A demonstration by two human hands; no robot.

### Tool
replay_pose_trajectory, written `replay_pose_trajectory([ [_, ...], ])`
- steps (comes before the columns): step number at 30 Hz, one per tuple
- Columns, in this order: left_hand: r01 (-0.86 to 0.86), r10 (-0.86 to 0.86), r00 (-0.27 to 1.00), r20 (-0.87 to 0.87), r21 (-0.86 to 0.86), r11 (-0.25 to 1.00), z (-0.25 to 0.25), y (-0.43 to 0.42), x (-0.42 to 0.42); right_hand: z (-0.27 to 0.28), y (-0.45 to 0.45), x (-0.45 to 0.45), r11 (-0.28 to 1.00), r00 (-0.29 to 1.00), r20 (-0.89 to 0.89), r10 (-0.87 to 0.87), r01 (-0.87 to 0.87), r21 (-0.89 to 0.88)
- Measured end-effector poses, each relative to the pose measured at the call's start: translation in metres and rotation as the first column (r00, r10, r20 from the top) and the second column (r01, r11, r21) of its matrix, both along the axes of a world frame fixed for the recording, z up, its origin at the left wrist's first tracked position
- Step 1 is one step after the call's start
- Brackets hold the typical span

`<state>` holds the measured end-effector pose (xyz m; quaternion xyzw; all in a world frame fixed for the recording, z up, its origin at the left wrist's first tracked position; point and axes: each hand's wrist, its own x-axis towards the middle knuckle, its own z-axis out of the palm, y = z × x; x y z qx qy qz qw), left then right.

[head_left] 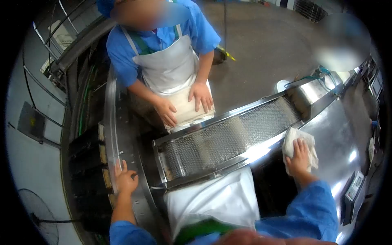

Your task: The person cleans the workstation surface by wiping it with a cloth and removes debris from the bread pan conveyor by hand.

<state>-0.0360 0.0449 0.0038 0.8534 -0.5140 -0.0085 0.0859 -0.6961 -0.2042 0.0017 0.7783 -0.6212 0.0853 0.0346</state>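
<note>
My left hand (125,180) rests at the metal rail (114,139) on the left, fingers stretched out and nothing held. On the right, my right hand (299,158) presses over a crumpled off-white cloth (309,143) with its fingers curved onto it. The cloth lies at the edge of a shiny steel surface (332,130). Between my arms runs a mesh conveyor belt (228,136) in a steel frame.
Across the belt stands a co-worker in a white apron (169,63), both hands on a pale folded cloth (183,106). A digital scale (354,188) is at the right. Dark slats (87,171) line the left. Another person is at the upper right.
</note>
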Motion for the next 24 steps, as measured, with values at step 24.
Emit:
replay_pose_trajectory([
  [24, 0.064, -0.064, 0.996, 0.06, -0.006, 0.998, 0.013, -0.002, -0.005, 0.016, -0.005, 0.017, 0.997, 0.997, 0.055, -0.058, 0.055, 0.055],
])
